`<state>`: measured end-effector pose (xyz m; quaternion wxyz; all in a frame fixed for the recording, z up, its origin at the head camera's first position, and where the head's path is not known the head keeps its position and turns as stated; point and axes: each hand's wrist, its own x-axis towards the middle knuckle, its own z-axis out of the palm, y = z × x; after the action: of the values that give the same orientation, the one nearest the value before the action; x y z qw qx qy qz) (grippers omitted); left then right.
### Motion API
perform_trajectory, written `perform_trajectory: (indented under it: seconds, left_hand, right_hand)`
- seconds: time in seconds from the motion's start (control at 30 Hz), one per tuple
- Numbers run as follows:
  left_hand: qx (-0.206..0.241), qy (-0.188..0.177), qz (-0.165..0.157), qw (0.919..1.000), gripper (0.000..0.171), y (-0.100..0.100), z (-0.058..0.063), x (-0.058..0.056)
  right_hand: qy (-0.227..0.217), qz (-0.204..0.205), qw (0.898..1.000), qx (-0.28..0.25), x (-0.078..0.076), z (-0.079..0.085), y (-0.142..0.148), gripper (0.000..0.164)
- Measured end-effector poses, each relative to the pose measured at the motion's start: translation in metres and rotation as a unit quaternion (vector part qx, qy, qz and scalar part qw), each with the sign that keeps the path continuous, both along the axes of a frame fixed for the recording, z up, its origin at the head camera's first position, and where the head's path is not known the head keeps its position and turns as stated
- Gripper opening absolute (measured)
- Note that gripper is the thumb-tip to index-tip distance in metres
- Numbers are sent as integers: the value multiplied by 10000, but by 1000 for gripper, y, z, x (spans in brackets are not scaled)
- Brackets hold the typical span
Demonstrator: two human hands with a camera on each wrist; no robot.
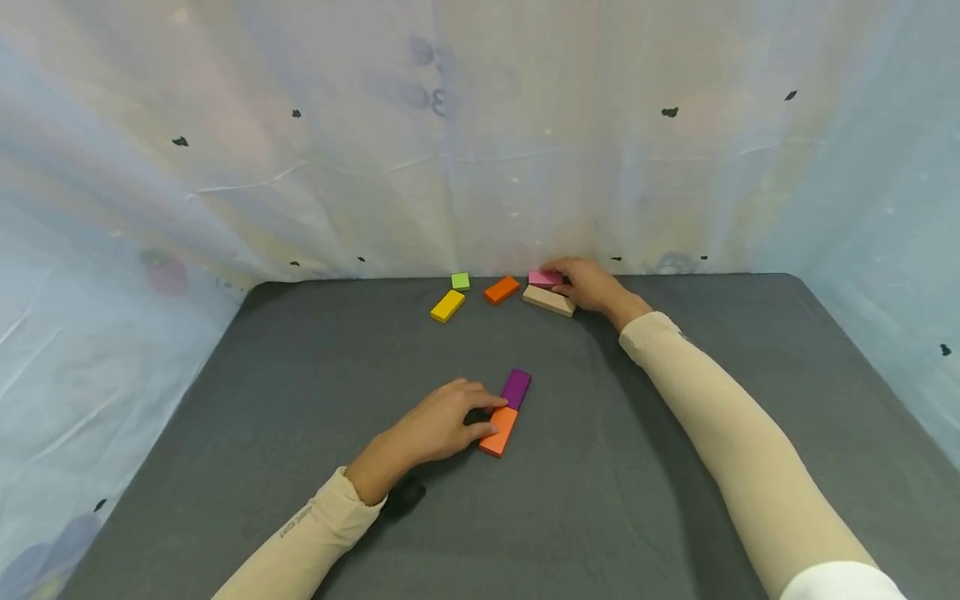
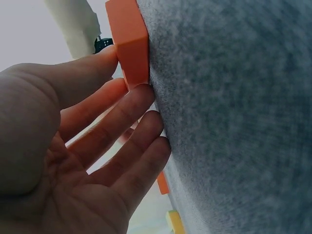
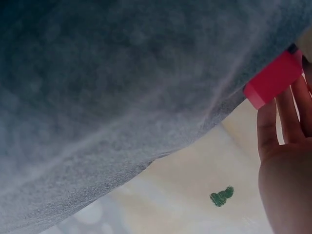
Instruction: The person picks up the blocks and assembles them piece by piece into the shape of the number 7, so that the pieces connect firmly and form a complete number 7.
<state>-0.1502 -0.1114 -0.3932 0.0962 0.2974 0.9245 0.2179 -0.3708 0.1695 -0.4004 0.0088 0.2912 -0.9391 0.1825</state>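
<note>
My left hand (image 1: pixel 442 421) rests against an orange block (image 1: pixel 498 431), thumb and index finger touching it and the other fingers loosely extended. End to end with that block lies a purple block (image 1: pixel 516 389), forming one slanted row on the table. At the table's far edge my right hand (image 1: pixel 592 287) pinches a pink block (image 1: pixel 545 279) between thumb and fingers. The right wrist view shows the pink block (image 3: pixel 274 79) against the fingertips. Just in front of it lies a natural-wood block (image 1: pixel 549 301), close to the right thumb.
Left of the pink block, along the back edge, are a second orange block (image 1: pixel 502 290), a light-green block (image 1: pixel 461 282) and a yellow block (image 1: pixel 447 306). A pale printed curtain (image 1: pixel 480 183) hangs right behind the dark grey table (image 1: pixel 300 400) and down both sides.
</note>
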Motion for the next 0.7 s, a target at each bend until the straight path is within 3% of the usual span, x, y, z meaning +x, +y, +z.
perform_trajectory:
  seconds: [0.27,0.7]
  left_hand:
    - [-19,19,0,10000,38,0,-3,1]
    - [32,40,26,10000,39,-2,-2,0]
  right_hand:
    - [-47,88,9999,113,0,1,0,43]
    - [70,46,9996,-274,1,2,2,43]
